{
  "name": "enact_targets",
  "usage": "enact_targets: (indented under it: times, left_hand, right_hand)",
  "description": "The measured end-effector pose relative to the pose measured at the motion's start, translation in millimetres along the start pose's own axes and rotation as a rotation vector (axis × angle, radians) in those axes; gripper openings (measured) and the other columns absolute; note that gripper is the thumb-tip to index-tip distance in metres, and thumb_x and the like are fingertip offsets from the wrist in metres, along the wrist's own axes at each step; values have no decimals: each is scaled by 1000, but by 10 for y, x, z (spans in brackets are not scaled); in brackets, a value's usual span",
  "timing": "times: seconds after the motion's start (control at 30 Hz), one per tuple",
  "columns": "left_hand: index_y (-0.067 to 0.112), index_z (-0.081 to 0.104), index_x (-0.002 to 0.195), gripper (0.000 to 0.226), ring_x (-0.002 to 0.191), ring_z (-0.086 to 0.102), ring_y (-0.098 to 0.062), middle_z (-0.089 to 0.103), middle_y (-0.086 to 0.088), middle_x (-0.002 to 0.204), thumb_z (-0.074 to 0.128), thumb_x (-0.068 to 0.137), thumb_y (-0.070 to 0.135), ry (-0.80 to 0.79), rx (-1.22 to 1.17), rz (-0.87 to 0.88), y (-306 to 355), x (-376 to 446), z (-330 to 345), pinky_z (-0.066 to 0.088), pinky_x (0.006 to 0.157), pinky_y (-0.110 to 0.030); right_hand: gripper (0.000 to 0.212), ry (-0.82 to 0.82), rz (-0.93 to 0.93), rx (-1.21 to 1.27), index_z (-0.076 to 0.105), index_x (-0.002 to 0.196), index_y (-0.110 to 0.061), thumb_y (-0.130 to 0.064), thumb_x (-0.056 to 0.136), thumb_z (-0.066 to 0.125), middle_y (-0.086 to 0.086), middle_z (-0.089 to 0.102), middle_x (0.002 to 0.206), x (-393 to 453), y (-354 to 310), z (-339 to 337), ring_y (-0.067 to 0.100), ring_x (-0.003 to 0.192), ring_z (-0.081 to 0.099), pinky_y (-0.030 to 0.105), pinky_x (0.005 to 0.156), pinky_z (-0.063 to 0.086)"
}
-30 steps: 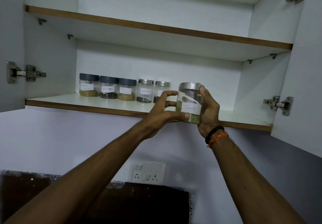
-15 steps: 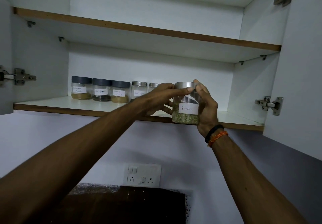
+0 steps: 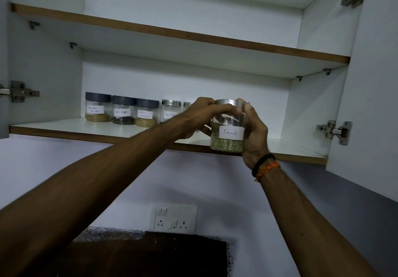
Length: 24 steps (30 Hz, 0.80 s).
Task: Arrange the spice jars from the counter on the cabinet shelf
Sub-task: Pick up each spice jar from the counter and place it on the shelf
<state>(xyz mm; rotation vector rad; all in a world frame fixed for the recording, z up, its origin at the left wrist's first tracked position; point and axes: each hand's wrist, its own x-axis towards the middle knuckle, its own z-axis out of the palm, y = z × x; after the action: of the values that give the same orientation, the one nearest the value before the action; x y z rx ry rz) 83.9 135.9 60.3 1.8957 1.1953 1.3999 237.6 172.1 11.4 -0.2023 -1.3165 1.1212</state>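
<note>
Fennel jar [image 3: 227,126]: clear glass, silver lid, white label with dark handwriting, green-tan contents at the base, held between the fingers of both hands. Shelved jars beyond the left-hand fingers [image 3: 206,106]: three with dark grey lids [image 3: 98,96], two with silver lids [image 3: 171,103]; white labels; contents ochre, black, ochre. Cabinet shelf [image 3: 64,126]: white surface, brown edge. Wrist below the right-hand fingers: black band [image 3: 263,163], orange thread [image 3: 269,169]. Wall socket plate [image 3: 174,217]: white.

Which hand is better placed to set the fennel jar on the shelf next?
Right, probably. The right hand wraps the fennel jar body beside the shelf; the left hand only grips its lid.
</note>
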Motion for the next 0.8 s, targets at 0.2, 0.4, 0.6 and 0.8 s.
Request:
enact_targets:
  times: [0.2, 0.4, 0.6, 0.8]
  left_hand:
    - [13, 61, 118, 61, 94, 69, -25, 69, -7, 107, 79, 74, 51, 65, 85, 23, -37, 229, -171, 58, 62, -30]
    - [12, 56, 119, 71, 97, 67, -26, 66, -9, 110, 81, 66, 53, 75, 123, -25, -212, 544, -283, 60, 67, -35]
    - [16, 55, 103, 54, 99, 65, -29, 63, -10, 109, 86, 69, 44, 54, 70, -66, -529, 807, -280, 58, 72, -39]
    - [11, 55, 117, 57, 107, 64, -32, 63, -12, 116, 85, 74, 34, 55, 60, -61, -732, 1003, -232, 58, 88, -46]
  right_hand:
    - [45, 286, 48, -444, 71, 103, -17, -50, 99, 42, 4, 73, 85, 220, 116, -256, 19, 85, 65, 43, 83, 53]
    - [23, 339, -164, -1423, 72, 90, -18, -30, 90, 53, 5, 72, 81, 318, 379, -441, 28, 76, 64, 27, 65, 41]
    - [23, 437, -239, -1501, 69, 79, -16, -31, 87, 53, 3, 62, 62, 309, 446, -454, 21, 56, 48, 25, 57, 35]
    - [22, 468, -356, -1474, 68, 76, -12, -28, 86, 55, 4, 60, 57, 297, 495, -481, 19, 50, 46, 23, 56, 35]
